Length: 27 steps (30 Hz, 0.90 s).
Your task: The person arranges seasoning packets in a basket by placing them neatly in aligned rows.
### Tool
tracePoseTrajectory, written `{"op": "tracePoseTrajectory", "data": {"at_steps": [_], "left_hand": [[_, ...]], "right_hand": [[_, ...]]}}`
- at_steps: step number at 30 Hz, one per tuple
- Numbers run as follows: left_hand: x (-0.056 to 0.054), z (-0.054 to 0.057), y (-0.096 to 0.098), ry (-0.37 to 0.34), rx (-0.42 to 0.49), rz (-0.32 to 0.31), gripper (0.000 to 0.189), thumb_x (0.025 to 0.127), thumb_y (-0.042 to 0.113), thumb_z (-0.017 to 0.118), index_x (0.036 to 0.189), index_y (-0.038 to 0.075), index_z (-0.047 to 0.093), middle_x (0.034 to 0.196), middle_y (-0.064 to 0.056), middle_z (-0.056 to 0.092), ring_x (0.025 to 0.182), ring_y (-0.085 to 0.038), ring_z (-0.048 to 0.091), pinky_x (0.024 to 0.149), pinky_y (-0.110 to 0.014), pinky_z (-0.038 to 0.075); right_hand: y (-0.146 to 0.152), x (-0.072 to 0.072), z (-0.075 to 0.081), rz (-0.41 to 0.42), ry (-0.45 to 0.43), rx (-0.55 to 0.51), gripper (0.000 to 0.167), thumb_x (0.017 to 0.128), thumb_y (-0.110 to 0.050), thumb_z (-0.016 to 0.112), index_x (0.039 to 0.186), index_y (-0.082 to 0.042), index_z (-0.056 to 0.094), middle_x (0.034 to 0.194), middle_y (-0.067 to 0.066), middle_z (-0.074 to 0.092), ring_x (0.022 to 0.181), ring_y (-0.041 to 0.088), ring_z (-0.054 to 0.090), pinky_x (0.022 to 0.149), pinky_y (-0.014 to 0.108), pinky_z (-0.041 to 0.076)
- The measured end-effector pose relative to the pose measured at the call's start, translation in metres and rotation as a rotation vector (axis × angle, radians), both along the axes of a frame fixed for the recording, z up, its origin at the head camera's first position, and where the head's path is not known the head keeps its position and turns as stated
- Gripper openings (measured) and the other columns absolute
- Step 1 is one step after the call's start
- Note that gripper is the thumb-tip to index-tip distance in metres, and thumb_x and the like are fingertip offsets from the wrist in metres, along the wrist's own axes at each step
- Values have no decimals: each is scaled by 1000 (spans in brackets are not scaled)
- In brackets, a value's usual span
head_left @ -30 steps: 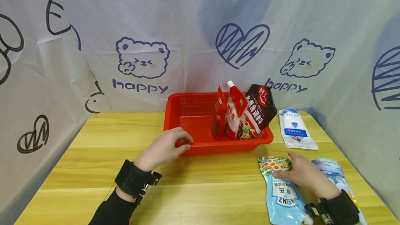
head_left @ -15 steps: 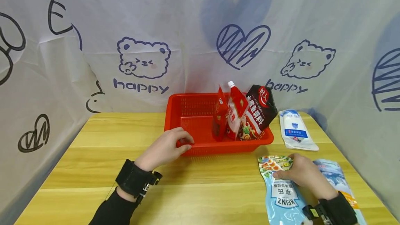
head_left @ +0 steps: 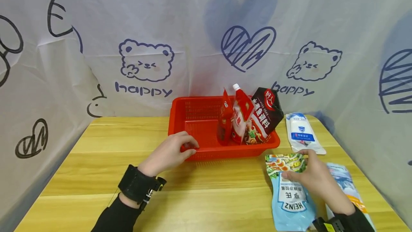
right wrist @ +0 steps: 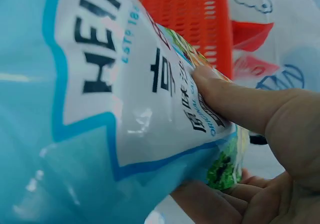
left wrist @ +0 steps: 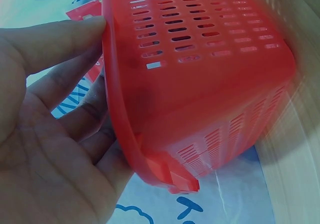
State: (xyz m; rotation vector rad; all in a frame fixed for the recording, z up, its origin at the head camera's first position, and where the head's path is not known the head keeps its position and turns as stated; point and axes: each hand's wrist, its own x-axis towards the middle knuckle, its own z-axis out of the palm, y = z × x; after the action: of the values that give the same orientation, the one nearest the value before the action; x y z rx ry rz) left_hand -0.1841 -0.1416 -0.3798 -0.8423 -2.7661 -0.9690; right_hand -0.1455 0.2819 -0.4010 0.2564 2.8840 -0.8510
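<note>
My left hand [head_left: 173,152] holds the near rim of a red plastic basket [head_left: 236,153], left of its middle. In the left wrist view the thumb [left wrist: 65,38] meets the rim from outside while the other fingers pass behind it. My right hand [head_left: 317,180] pinches the illustrated end of a light blue Heinz salad dressing pouch [head_left: 291,199], thumb on its printed face and fingers behind. That end tilts up toward the basket; the lower end stays near the table. In the right wrist view the pouch [right wrist: 130,88] bulges close to the camera.
The basket's right half holds a red packet [head_left: 225,121], a red pouch with a white cap [head_left: 241,117] and a dark seasoning packet [head_left: 265,114]. A white-and-blue packet [head_left: 302,133] lies back right. Another blue pouch [head_left: 344,182] lies beside my right wrist. A drawn-on cloth [head_left: 199,46] hangs behind.
My right hand has raised the illustrated end of the Heinz pouch and moved it slightly toward the basket. My left hand stays at the basket rim.
</note>
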Motion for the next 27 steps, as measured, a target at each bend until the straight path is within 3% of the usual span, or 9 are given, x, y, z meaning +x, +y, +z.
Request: {"op": "tracePoseTrajectory", "data": {"at_steps": [4, 11, 14, 18, 23, 27], "left_hand": [[0, 0, 0, 7, -4, 2, 13, 91, 8, 80, 103, 13, 77, 94, 5, 66, 84, -13, 60, 79, -31, 57], [-1, 2, -1, 10, -15, 7, 13, 91, 9, 80, 103, 14, 77, 93, 5, 65, 84, -13, 60, 78, -30, 56], [-2, 2, -2, 10, -18, 7, 13, 91, 9, 80, 103, 13, 77, 93, 4, 65, 84, -13, 60, 77, -30, 56], [-2, 1, -3, 5, -24, 8, 13, 91, 9, 81, 103, 13, 77, 92, 4, 65, 83, -13, 60, 76, -29, 56], [-1, 0, -2, -1, -24, 12, 14, 91, 11, 81, 103, 14, 77, 93, 5, 65, 83, -13, 60, 76, -28, 56], [-1, -1, 0, 7, -15, -1, 14, 91, 10, 81, 104, 13, 77, 94, 4, 65, 84, -13, 60, 78, -32, 58]], "right_hand": [[-8, 8, 8, 15, 75, -37, 118, 79, -54, 88, 154, 9, 22, 147, 47, 35, 127, 60, 43, 99, 72, 45], [-25, 12, 27, 44, 242, -110, 113, 82, -52, 86, 156, 7, 24, 146, 47, 39, 127, 58, 49, 96, 68, 49], [-36, 12, 36, 64, 329, -173, 102, 87, -42, 85, 155, 6, 26, 140, 42, 49, 105, 44, 64, 83, 48, 59], [-55, 9, 46, 102, 413, -308, 89, 92, -25, 82, 154, 2, 25, 130, 33, 60, 85, 27, 70, 64, 25, 57], [-79, 4, 55, 154, 453, -445, 83, 95, -14, 78, 155, 0, 23, 132, 29, 61, 97, 30, 72, 73, 22, 59], [-98, 1, 59, 186, 474, -538, 75, 95, -8, 76, 152, -1, 27, 131, 25, 63, 96, 31, 71, 74, 25, 60]]}}
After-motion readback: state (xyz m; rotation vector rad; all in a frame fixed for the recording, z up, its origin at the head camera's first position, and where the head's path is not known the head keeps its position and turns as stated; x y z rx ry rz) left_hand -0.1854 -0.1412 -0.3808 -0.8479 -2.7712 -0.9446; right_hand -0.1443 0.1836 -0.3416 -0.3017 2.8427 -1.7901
